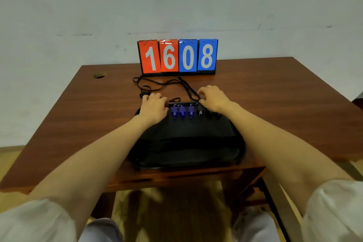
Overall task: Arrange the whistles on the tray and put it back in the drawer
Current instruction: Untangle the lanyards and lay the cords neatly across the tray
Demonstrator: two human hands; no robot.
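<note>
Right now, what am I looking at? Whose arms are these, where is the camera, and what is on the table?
There is no machine here. These are a person's two bare arms, seen by one camera worn on their head that looks forward and down. The left hand and right hand reach to the far edge of a black tray, which lies on a brown wooden table. Along that edge is a row of whistles: three blue whistles, then darker ones, of which a black whistle shows best. Black cords trail over the table behind the tray. A flip scoreboard reading 16 08 stands at the back. Both hands' fingers curl downward, and I cannot tell whether they grip anything.
</note>
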